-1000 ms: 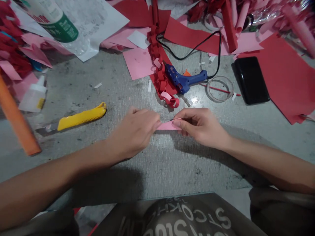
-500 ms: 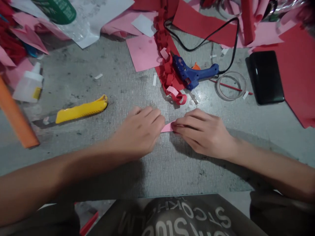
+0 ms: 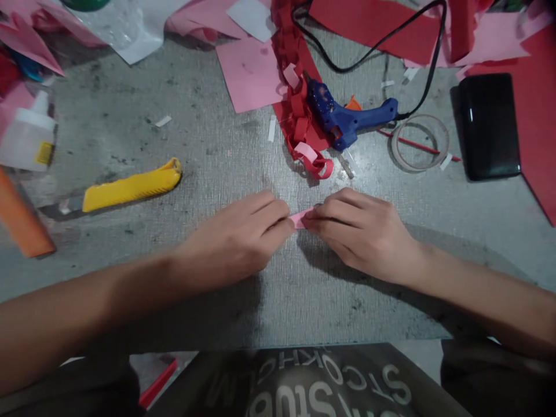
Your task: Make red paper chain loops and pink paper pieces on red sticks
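Observation:
A small pink paper strip (image 3: pixel 299 219) is stretched between my two hands, just above or on the grey table. My left hand (image 3: pixel 243 234) is closed with its fingertips on the strip's left end. My right hand (image 3: pixel 358 234) pinches the right end, its fingers curled over the paper. Most of the strip is hidden under the fingers. Beyond the hands lies a paper chain (image 3: pixel 299 107) of red links with a few pink ones. Against the chain rests a blue glue gun (image 3: pixel 347 121) with a black cord.
A yellow utility knife (image 3: pixel 132 185) lies left, its blade exposed. Behind it are a glue bottle (image 3: pixel 28 136) and an orange piece (image 3: pixel 26 217). To the right are a tape ring (image 3: pixel 395 147) and a black case (image 3: pixel 490 127). Red sheets and a pink sheet (image 3: pixel 249 72) lie farther back.
My left hand has turned slightly, its fingers now pointing more toward the strip's end. The right hand keeps its pinch. The view has shifted a little, moving the background things outward and up.

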{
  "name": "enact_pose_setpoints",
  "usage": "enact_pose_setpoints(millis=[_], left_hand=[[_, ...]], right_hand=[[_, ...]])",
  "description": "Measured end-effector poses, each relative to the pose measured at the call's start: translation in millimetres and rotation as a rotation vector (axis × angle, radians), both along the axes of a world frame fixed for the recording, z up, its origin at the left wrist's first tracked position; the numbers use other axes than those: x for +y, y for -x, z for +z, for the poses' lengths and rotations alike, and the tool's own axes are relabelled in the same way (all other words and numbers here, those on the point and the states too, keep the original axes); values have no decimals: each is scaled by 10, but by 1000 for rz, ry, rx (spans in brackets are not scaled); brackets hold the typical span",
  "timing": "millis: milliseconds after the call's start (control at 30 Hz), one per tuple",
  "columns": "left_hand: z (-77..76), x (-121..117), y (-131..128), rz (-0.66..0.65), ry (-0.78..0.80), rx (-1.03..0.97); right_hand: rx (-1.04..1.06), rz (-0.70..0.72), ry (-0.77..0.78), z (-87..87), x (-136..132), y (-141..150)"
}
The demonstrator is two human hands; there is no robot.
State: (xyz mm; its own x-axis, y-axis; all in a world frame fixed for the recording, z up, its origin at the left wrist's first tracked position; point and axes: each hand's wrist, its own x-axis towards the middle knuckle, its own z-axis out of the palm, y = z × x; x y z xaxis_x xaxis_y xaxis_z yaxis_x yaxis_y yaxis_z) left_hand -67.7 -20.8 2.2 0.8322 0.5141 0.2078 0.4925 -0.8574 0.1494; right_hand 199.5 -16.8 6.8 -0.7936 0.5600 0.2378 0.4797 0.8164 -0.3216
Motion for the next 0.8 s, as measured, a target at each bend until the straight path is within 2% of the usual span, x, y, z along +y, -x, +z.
enact_pose_setpoints(millis=[133,300,400,500,633,733,800], left_hand=[[3,-30,-9,-6,-29,-33],[-30,-23,18,-39,-34,-55],[-59,-15,27,-52,-27,-29],[-84,-12,20,-63,-27,-22],[-119,-5,3,-81,-25,-65],[-154,0,3,-70,-28,-130],[-180,2,8,-69,-36,-150]], right_hand=[[31,4,11,8,-1,6],[197,-18,137,1,15,5],[285,-140,3,30,73,-16],[178,-273,-170,89,171,-34],[-118,-342,-222,123,337,43],[-206,-312,-229,143,490,276],[-173,-323,-204,206,605,523]])
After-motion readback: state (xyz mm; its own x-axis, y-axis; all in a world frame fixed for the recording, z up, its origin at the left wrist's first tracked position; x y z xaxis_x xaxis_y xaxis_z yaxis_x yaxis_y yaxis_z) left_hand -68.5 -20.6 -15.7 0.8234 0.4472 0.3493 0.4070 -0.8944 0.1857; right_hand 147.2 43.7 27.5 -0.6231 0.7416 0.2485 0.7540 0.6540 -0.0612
